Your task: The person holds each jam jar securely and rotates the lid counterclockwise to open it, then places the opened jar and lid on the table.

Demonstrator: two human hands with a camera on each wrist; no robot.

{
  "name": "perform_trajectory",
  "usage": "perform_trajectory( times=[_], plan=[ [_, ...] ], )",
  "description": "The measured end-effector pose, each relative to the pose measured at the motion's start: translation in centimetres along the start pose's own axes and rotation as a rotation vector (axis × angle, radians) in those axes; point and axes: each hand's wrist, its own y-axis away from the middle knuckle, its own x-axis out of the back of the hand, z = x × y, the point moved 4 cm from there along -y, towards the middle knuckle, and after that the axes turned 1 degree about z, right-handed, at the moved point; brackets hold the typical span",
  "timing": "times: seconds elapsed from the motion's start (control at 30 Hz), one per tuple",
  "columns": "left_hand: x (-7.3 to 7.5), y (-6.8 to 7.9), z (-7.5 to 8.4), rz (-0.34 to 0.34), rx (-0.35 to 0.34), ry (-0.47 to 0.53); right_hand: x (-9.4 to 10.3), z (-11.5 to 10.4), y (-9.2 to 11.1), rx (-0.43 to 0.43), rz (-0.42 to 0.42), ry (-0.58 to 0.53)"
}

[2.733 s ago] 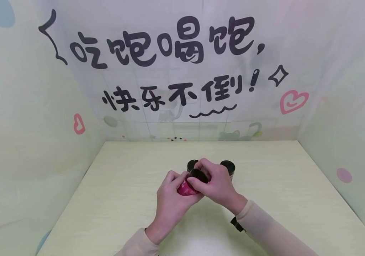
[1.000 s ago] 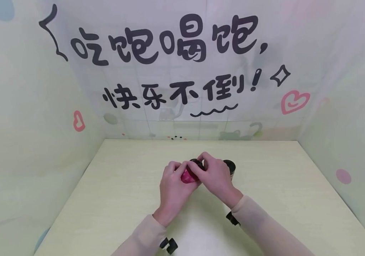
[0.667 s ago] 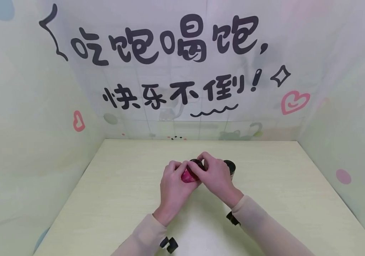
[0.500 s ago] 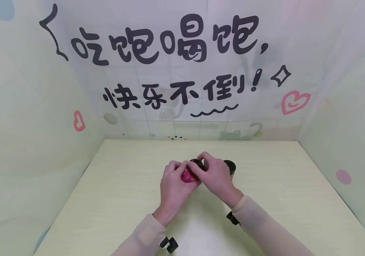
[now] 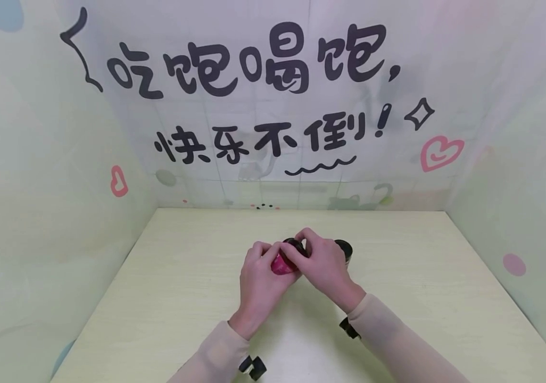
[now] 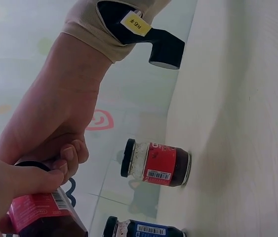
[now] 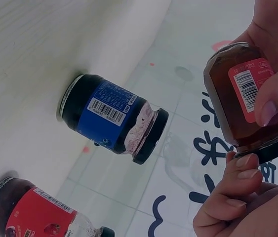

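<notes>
Glass, so probably slick and breakable, the jar [image 7: 226, 102] sits in the left hand [image 5: 261, 279], fingers curled round its body (likely the safer hold), while the right hand [image 5: 324, 266], fingers bent, grips the lid [image 7: 276, 148].

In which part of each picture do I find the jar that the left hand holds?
Head: the jar is at lower centre, partly hidden.
Left wrist: the jar is at lower left.
Right wrist: the jar is at upper right.
Shared landmark: the left hand grips it in every view.
</notes>
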Motion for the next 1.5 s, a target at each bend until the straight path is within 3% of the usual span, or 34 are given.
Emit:
perform_trajectory(
  times=[0.27, 0.6, 0.97, 1.5],
  plan=[
    [0.1, 0.19, 0.11, 0.023, -0.029, -0.022, 0.49, -0.21, 0.17, -0.037, 0.01, 0.063],
    [0.21, 0.61, 0.58, 0.06, -0.116, -0.099, 0.6, -0.47, 0.25, -0.104, -0.023, 0.072],
    [0.38, 0.64, 0.57, 0.057, -0.098, -0.097, 0.5, -0.69, 0.4, -0.141, -0.084, 0.009],
    [0.58, 0.6, 0.82, 0.043, -0.085, -0.089, 0.71, -0.8, 0.57, -0.129, -0.07, -0.047]
  ],
)
